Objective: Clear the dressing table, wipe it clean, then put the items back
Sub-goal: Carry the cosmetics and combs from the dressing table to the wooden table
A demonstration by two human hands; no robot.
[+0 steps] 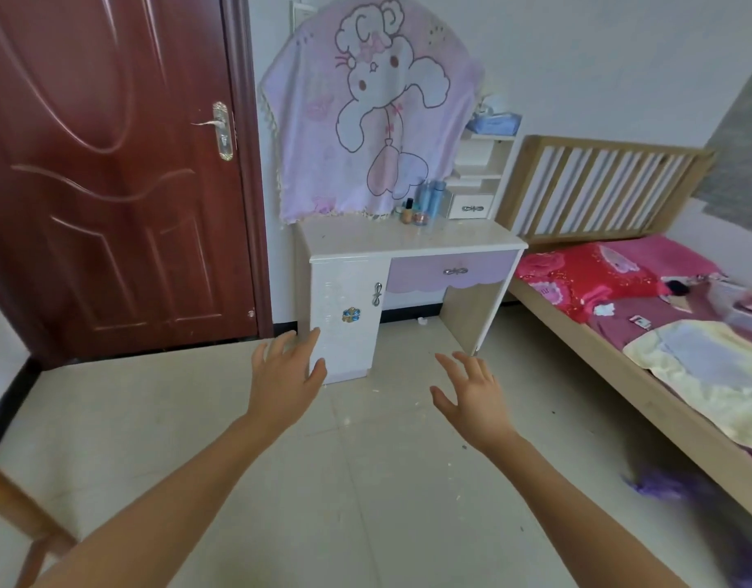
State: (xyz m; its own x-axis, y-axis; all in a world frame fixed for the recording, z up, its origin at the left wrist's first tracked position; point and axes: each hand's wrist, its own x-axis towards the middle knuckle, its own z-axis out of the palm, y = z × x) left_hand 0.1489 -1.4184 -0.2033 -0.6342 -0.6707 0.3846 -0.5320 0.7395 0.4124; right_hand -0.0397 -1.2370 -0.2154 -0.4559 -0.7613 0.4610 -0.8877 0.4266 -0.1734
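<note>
A white and lilac dressing table (365, 241) stands against the far wall, its top speckled with bits of dirt. Several small bottles and jars (423, 203) cluster at the back right of the top, among them blue bottles and a tan one. A pink cartoon cloth (365, 108) hangs over the mirror. A blue tissue box (495, 123) sits on the side shelf unit. My left hand (285, 375) and my right hand (471, 396) are stretched out in front of me, fingers spread, holding nothing, well short of the table.
A dark red door (111, 163) is shut on the left. A wooden bed (620, 316) with red and pink bedding fills the right. A wooden chair edge (13, 502) shows at the lower left. Crumbs dot the tiled floor (365, 481).
</note>
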